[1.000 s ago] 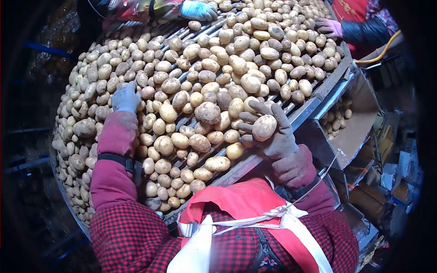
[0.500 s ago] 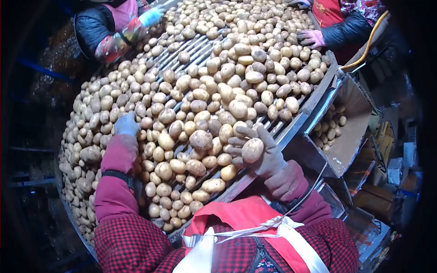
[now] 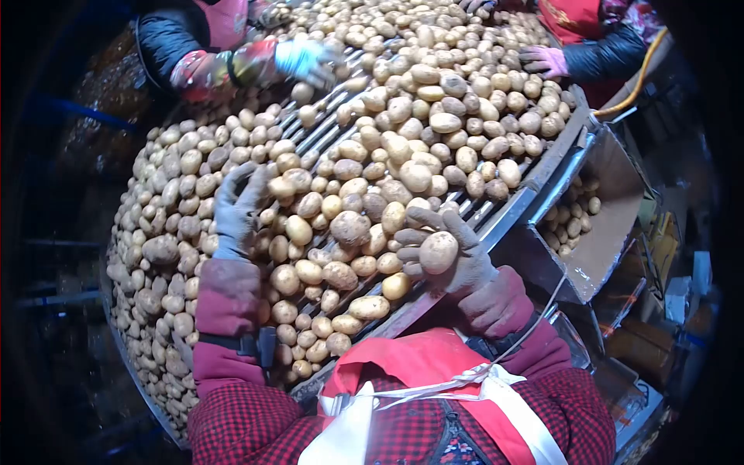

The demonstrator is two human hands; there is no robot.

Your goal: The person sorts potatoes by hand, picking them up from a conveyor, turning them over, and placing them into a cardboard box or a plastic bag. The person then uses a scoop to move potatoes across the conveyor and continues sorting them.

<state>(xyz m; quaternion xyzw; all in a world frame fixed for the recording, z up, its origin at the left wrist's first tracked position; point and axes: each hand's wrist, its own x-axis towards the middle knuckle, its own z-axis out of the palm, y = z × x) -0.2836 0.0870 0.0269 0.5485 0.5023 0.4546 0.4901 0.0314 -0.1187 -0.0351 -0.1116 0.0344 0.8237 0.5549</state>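
My gloved left hand [image 3: 235, 211] is above the heap of potatoes [image 3: 180, 232], thumb and fingers apart, with nothing in it. A yellowish potato [image 3: 280, 187] lies just to the right of its fingertips. In my gloved right hand [image 3: 473, 271], palm up near the rack's right edge, a round potato [image 3: 439, 253] rests against the palm and curled fingers. Below and between my hands, several potatoes, including a large brownish one [image 3: 349, 228], lie on the slatted metal rack [image 3: 329, 110].
A carton [image 3: 612, 209] with potatoes stands beyond the rack's right edge [image 3: 535, 186]. Across the heap, one co-worker's blue-gloved hand [image 3: 306, 62] is over the slats; another's pink-gloved hand [image 3: 544, 60] rests on potatoes. A yellow hose [image 3: 639, 77] hangs at upper right.
My left hand has moved up and right, and its fingers have spread. My right hand still holds the potato. The co-worker's blue-gloved hand has reached right and down over the slats.
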